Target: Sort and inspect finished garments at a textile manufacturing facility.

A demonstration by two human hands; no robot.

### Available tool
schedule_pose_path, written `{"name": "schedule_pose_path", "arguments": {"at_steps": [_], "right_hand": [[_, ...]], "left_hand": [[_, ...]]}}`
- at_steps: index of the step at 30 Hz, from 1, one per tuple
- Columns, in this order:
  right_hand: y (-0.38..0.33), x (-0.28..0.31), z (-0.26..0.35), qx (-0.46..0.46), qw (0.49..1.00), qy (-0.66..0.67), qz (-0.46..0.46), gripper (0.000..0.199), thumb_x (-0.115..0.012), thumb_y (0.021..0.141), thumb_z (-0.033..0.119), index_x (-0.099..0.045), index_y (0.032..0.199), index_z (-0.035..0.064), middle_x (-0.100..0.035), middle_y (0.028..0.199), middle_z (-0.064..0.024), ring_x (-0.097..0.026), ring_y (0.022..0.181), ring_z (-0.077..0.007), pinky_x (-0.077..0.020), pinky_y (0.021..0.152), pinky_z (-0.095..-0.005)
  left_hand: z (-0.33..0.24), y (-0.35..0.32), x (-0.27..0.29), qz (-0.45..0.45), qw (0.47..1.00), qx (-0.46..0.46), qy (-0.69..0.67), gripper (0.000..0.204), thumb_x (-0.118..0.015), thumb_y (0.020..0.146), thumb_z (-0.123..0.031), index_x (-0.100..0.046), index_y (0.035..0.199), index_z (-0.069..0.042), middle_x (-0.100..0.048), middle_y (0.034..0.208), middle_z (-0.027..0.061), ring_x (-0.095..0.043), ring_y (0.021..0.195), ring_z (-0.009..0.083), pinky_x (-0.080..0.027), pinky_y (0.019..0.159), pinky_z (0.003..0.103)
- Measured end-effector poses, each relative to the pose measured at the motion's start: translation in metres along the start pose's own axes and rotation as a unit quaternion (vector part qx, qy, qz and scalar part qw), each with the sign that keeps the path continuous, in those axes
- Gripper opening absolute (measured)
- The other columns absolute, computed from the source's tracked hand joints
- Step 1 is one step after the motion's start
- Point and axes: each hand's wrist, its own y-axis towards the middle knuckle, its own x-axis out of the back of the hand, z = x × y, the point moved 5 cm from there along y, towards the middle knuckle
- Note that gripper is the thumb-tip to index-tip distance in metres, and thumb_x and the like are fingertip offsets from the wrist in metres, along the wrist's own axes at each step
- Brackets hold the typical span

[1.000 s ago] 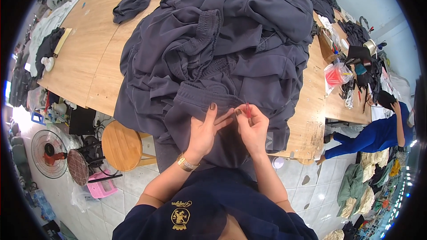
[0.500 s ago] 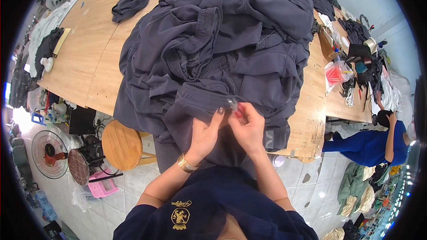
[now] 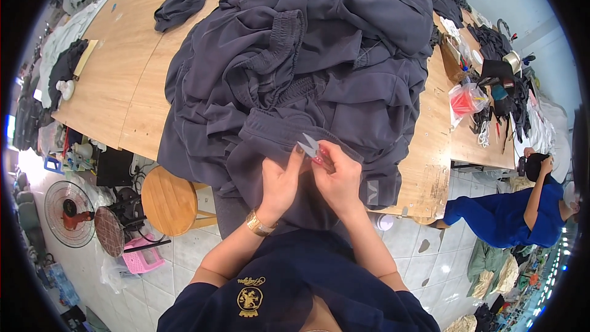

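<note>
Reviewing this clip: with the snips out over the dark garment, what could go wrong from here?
1. The right hand holds small thread snips with blades open just above the dark garment; they could nick the fabric.
2. The left hand pinches the cloth right beside the blades, so its fingers could get cut.
3. The garment pile hangs over the table edge; a tug might drag pieces to the floor.

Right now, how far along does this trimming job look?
Done: I can't tell which garments are finished. In hand: the right hand holds small thread snips at the edge of a dark grey garment, which the left hand grips. Left: a large heap of similar grey clothes covers the wooden table.
</note>
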Motion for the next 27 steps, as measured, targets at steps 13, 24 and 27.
{"name": "schedule_pose_path", "arguments": {"at_steps": [13, 24, 27], "right_hand": [[-0.002, 0.002, -0.018, -0.193, 0.955, 0.226, 0.019, 0.012, -0.065, 0.081, 0.003, -0.061, 0.092, -0.0011, -0.057, 0.071, 0.0062, -0.046, 0.063, 0.0017, -0.0375, 0.056, -0.0151], [0.004, 0.019, 0.004, 0.099, 0.985, -0.141, 0.009, 0.022, -0.073, 0.072, 0.016, -0.06, 0.086, 0.0056, -0.06, 0.072, -0.0064, -0.059, 0.058, -0.0243, -0.0435, 0.052, -0.0322], [0.004, 0.021, 0.0, 0.106, 0.978, -0.176, 0.027, 0.022, -0.073, 0.072, 0.018, -0.06, 0.086, 0.0069, -0.058, 0.069, -0.0048, -0.057, 0.055, -0.0235, -0.0417, 0.051, -0.0319]], "left_hand": [[-0.014, 0.007, -0.002, 0.009, 0.99, 0.073, -0.122, 0.022, -0.058, 0.093, -0.017, -0.053, 0.092, 0.004, -0.061, 0.09, 0.0101, -0.067, 0.091, 0.0339, -0.059, 0.063, 0.033], [-0.014, 0.006, 0.005, 0.029, 0.987, 0.119, -0.102, 0.028, -0.058, 0.093, -0.027, -0.054, 0.099, 0.0, -0.063, 0.091, 0.0105, -0.069, 0.072, 0.0221, -0.047, 0.044, 0.019], [-0.017, 0.006, 0.005, 0.01, 0.991, 0.098, -0.09, 0.027, -0.058, 0.094, -0.027, -0.054, 0.1, -0.001, -0.064, 0.092, 0.0104, -0.067, 0.065, 0.0175, -0.045, 0.043, 0.018]]}}
